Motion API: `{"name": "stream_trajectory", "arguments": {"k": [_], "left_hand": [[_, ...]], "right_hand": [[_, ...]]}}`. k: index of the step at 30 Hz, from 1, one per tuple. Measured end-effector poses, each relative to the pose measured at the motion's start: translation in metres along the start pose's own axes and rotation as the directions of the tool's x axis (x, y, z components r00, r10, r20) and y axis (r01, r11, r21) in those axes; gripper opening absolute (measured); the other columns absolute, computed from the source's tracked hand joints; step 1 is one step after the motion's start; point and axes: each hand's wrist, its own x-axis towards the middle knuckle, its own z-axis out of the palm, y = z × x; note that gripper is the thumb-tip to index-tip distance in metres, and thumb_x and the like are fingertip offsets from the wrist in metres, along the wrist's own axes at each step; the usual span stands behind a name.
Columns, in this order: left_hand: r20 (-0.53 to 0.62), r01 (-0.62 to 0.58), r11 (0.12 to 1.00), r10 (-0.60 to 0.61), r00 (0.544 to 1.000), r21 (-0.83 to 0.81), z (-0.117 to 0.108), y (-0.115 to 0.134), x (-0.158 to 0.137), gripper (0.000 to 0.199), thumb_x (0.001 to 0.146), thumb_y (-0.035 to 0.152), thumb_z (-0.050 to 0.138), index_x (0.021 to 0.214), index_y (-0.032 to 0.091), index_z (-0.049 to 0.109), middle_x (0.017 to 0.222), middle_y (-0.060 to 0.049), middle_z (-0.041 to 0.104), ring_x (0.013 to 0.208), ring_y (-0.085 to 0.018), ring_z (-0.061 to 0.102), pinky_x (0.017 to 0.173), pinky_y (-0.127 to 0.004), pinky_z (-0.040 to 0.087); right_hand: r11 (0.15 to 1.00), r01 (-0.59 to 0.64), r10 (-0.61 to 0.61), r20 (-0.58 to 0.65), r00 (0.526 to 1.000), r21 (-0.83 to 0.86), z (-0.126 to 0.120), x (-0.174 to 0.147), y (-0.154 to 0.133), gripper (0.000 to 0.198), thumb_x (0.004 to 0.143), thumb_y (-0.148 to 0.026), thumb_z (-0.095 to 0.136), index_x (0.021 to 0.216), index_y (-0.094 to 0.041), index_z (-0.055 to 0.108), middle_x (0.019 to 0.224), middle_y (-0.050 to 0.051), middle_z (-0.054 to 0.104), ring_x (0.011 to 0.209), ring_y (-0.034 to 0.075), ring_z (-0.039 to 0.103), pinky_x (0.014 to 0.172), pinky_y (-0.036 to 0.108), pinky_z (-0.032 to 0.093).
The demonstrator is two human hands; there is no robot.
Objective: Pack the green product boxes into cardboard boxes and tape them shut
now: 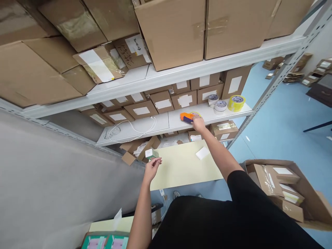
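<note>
My right hand (198,123) reaches to the middle shelf, its fingers closed around the orange and dark blue tape dispenser (186,117). Part of a yellow tape roll (195,113) shows just behind the dispenser. Over the left end of the pale yellow table, my left hand (152,170) has its fingers pinched together; anything between them is too small to make out. A small white and green box (149,153) stands right beyond those fingertips, and I cannot tell whether they touch it. Toward the table's right side lies a white paper or card (202,153).
More tape rolls (220,106) stand at the right of the shelf (166,121), before several labelled cartons (163,103). A white cable (135,128) lies on its left part. Large cartons (176,31) fill the upper shelf. An open carton (306,193) of parcels sits at the right.
</note>
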Motion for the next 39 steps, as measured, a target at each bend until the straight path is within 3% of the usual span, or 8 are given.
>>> {"name": "stream_trajectory", "arguments": {"k": [5,10,14,21,25,29,33,39], "left_hand": [[0.025,-0.001,1.000,0.002,1.000,-0.031,0.022,-0.002,-0.001,0.043,0.085,0.054,0.071,0.105,0.016,0.078,0.095,-0.012,0.080,0.086,-0.025,0.078,0.085,-0.041,0.064],[0.086,0.011,0.999,-0.007,0.996,-0.048,0.047,-0.001,-0.003,0.042,0.085,0.053,0.071,0.105,0.017,0.078,0.097,-0.012,0.080,0.089,-0.025,0.077,0.087,-0.041,0.063],[0.118,0.078,0.991,-0.065,0.991,-0.106,0.067,-0.006,-0.014,0.043,0.083,0.052,0.073,0.107,0.017,0.078,0.096,-0.011,0.080,0.088,-0.024,0.076,0.087,-0.040,0.063],[0.127,0.179,0.979,-0.167,0.978,-0.093,0.086,-0.028,-0.050,0.043,0.081,0.053,0.074,0.106,0.018,0.079,0.092,-0.008,0.079,0.084,-0.021,0.074,0.085,-0.037,0.061],[0.105,0.225,0.970,-0.215,0.971,-0.093,0.086,-0.040,-0.072,0.042,0.081,0.052,0.073,0.105,0.018,0.079,0.091,-0.008,0.078,0.084,-0.021,0.073,0.085,-0.036,0.060],[0.080,0.259,0.962,-0.252,0.964,-0.088,0.088,-0.045,-0.088,0.041,0.082,0.051,0.073,0.104,0.018,0.079,0.091,-0.008,0.078,0.083,-0.022,0.074,0.083,-0.036,0.061],[0.110,0.280,0.958,-0.272,0.956,-0.066,0.093,-0.042,-0.098,0.040,0.083,0.050,0.072,0.105,0.018,0.078,0.090,-0.008,0.079,0.085,-0.023,0.075,0.083,-0.037,0.060],[0.126,0.299,0.951,-0.288,0.949,-0.079,0.102,-0.046,-0.100,0.045,0.080,0.057,0.073,0.104,0.018,0.079,0.097,-0.010,0.081,0.087,-0.024,0.076,0.085,-0.038,0.061]], "right_hand": [[0.977,0.200,-0.194,-0.080,0.978,0.075,0.024,-0.080,-0.026,0.031,0.097,-0.020,0.058,0.127,-0.014,0.064,0.134,0.021,0.066,0.128,0.035,0.054,0.103,0.047,0.038],[0.985,0.157,-0.158,0.022,0.987,0.066,0.073,-0.187,-0.024,0.014,0.100,-0.021,0.055,0.107,-0.017,0.067,0.112,0.017,0.072,0.114,0.032,0.059,0.102,0.044,0.037],[0.997,0.052,-0.064,0.238,0.969,0.057,0.112,-0.256,0.000,0.018,0.097,-0.015,0.054,0.110,-0.017,0.066,0.125,0.018,0.069,0.125,0.031,0.056,0.100,0.042,0.038],[0.987,-0.148,0.160,0.517,0.841,-0.065,0.152,-0.327,0.078,0.038,0.085,-0.004,0.052,0.113,-0.021,0.070,0.136,0.014,0.069,0.139,0.031,0.050,0.101,0.043,0.040],[0.958,-0.263,0.285,0.532,0.797,-0.118,0.154,-0.341,0.110,0.039,0.079,-0.005,0.056,0.109,-0.024,0.072,0.140,0.010,0.067,0.137,0.029,0.054,0.096,0.041,0.045],[0.959,-0.261,0.281,0.508,0.814,-0.111,0.154,-0.337,0.111,0.036,0.080,-0.009,0.060,0.111,-0.025,0.072,0.132,0.009,0.070,0.131,0.028,0.057,0.097,0.038,0.045],[0.958,-0.283,0.273,0.467,0.841,-0.050,0.157,-0.314,0.095,0.033,0.089,-0.018,0.058,0.118,-0.019,0.073,0.120,0.013,0.073,0.120,0.028,0.061,0.094,0.035,0.048],[0.927,-0.376,0.336,0.475,0.813,-0.013,0.171,-0.260,0.102,0.061,0.084,-0.005,0.051,0.143,-0.014,0.060,0.147,0.018,0.057,0.125,0.028,0.058,0.091,0.032,0.052]]}}
